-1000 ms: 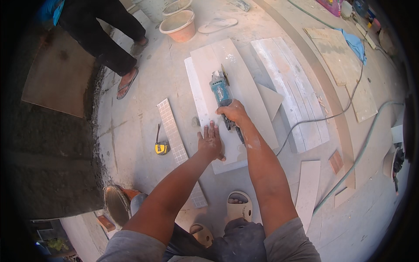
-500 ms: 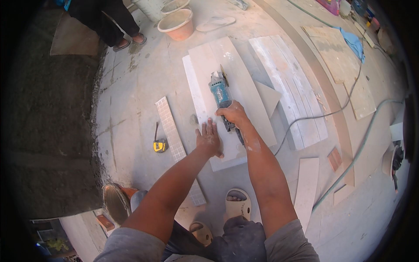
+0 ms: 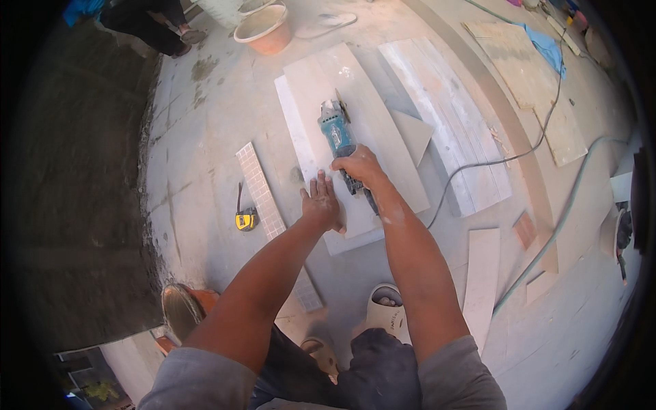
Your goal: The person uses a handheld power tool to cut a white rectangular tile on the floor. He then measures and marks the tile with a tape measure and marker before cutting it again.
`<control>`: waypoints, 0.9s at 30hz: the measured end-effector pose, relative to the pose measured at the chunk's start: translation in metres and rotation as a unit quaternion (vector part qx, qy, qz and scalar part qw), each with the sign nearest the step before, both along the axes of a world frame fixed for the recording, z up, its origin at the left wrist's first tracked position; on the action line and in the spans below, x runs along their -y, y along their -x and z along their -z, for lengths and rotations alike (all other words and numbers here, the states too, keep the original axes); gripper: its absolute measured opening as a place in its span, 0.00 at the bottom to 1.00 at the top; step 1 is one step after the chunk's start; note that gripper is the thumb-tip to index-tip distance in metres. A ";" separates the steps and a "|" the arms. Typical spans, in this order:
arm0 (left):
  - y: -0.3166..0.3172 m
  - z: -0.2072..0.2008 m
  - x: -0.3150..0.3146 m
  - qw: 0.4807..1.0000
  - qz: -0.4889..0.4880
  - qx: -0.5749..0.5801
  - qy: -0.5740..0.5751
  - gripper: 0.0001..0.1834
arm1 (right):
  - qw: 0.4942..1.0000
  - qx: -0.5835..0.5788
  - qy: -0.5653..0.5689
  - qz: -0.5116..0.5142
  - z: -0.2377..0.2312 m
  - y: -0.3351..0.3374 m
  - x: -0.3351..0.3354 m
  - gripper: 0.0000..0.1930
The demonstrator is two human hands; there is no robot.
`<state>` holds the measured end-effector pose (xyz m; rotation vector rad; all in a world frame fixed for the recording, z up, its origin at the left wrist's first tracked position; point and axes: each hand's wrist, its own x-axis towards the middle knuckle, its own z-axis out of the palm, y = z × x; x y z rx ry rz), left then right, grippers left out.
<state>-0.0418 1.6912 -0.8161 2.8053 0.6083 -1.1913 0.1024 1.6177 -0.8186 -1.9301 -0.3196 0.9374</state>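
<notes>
My right hand is wrapped round the dark rear body of a teal angle grinder. The grinder's disc end points away from me, over a large beige tile. Under that tile lies a paler slab, showing along its left and near edges. My left hand rests flat with fingers spread on the tiles' near left edge, just short of the grinder. To its left are a narrow strip with a grid pattern and a yellow and black tape measure.
A long pale panel lies to the right, with the dark cord crossing it. A green hose curves farther right. Plaster-smeared buckets stand at the back, near another person's legs. A narrow plank lies near my right arm.
The whole scene has shifted slightly up and left in view. Both hands and the grinder keep about the same place on the tiles. The other person's legs have changed position.
</notes>
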 end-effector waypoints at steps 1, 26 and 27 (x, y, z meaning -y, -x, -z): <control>0.003 0.000 0.001 1.000 -0.001 -0.008 -0.001 0.87 | 1.000 -0.007 -0.001 0.011 -0.001 0.004 0.002 0.28; 0.001 -0.008 0.003 1.000 -0.004 -0.012 0.000 0.87 | 1.000 -0.017 -0.025 -0.002 -0.007 0.016 0.017 0.25; 0.001 -0.008 0.003 1.000 -0.004 -0.012 0.001 0.87 | 0.999 -0.024 -0.020 -0.010 -0.006 0.016 0.018 0.27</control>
